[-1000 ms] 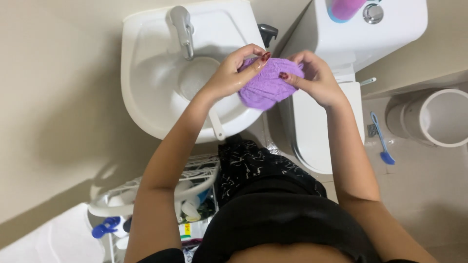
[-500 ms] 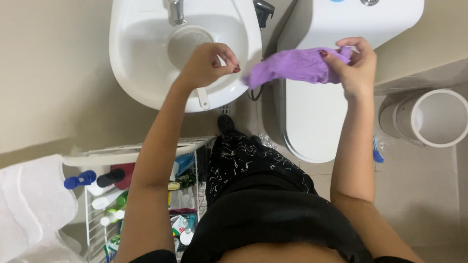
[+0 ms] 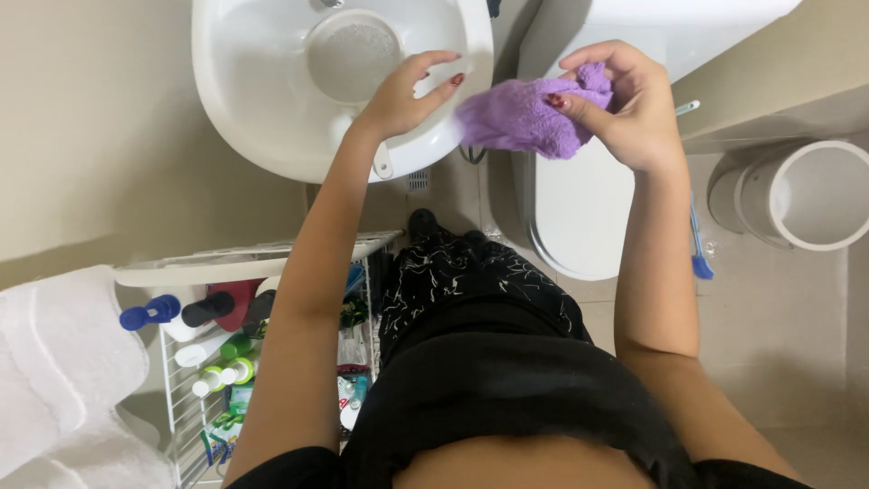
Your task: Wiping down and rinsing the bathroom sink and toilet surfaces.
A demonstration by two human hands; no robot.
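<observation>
One purple cloth (image 3: pixel 525 116), one sink (image 3: pixel 262 136), one toilet (image 3: pixel 579 208), one bin (image 3: pixel 806 195), two hands.

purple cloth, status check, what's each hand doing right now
Right hand bunching purple cloth over the toilet lid. Left hand open, empty, over the sink rim. Nothing between hands and cloth.

Your right hand (image 3: pixel 634 113) grips a purple cloth (image 3: pixel 529 116) that looks soft, fuzzy and matt. Your left hand (image 3: pixel 403 95) rests on the sink (image 3: pixel 262 118), smooth glossy white ceramic like the toilet (image 3: pixel 579 208). The rack (image 3: pixel 195 407) is thin white-coated wire; the bottles (image 3: pixel 217 312) look like shiny plastic. The white towel (image 3: pixel 63 362) is thick, looped cloth.
</observation>
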